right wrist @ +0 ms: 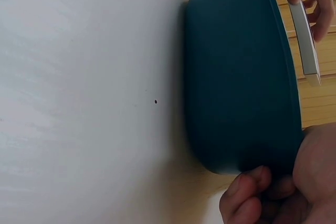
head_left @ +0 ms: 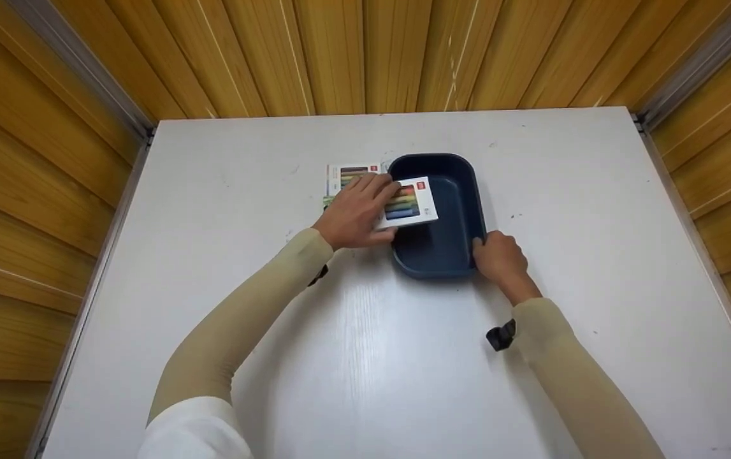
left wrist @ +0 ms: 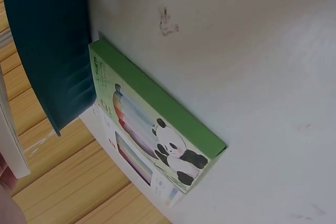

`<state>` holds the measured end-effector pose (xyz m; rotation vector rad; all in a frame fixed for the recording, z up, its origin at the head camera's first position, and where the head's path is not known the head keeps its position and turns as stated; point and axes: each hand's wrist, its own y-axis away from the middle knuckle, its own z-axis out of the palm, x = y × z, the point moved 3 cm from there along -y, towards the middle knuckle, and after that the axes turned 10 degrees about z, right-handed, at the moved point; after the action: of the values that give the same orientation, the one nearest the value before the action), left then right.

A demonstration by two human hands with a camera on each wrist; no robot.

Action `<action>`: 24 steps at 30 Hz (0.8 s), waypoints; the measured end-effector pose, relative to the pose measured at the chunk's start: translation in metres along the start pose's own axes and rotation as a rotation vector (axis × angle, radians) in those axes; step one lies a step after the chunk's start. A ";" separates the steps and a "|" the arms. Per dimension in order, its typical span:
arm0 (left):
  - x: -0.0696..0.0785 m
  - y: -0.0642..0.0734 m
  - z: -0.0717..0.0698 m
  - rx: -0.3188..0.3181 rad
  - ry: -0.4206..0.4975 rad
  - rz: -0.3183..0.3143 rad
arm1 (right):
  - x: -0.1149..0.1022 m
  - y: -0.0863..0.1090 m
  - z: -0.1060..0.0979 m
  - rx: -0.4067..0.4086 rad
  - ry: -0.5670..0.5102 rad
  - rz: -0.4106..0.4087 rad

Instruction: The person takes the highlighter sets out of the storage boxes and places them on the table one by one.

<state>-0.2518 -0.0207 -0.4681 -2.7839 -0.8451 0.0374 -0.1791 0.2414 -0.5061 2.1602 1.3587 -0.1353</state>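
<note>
My left hand [head_left: 357, 213] grips a flat white box [head_left: 427, 203] whose window shows a row of colored sticks, perhaps crayons. That box is over the left side of a dark blue rectangular bin [head_left: 445, 248], above its floor. With thumb and curled fingers, my right hand [head_left: 502, 258] holds the bin's right wall near the front corner. On the table left of the bin lie a green box with a panda picture [left wrist: 152, 114] and another white windowed box [head_left: 354, 171], partly hidden behind my left hand in the head view.
A white table [head_left: 244, 172] with small marks carries everything. Yellow wood-look panels [head_left: 333, 57] stand along its back and both sides. Black straps with small mounts [head_left: 500, 336] sit at the wrists.
</note>
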 end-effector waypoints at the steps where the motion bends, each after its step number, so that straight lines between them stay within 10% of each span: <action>1: -0.001 0.001 0.000 0.002 -0.001 0.001 | 0.000 0.000 0.000 0.001 0.003 0.003; 24: -0.014 0.017 -0.004 0.067 -0.016 0.009 | 0.000 0.001 -0.002 -0.002 0.014 0.000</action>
<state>-0.2544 -0.0430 -0.4685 -2.7279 -0.8201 0.0885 -0.1788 0.2415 -0.5044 2.1631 1.3660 -0.1186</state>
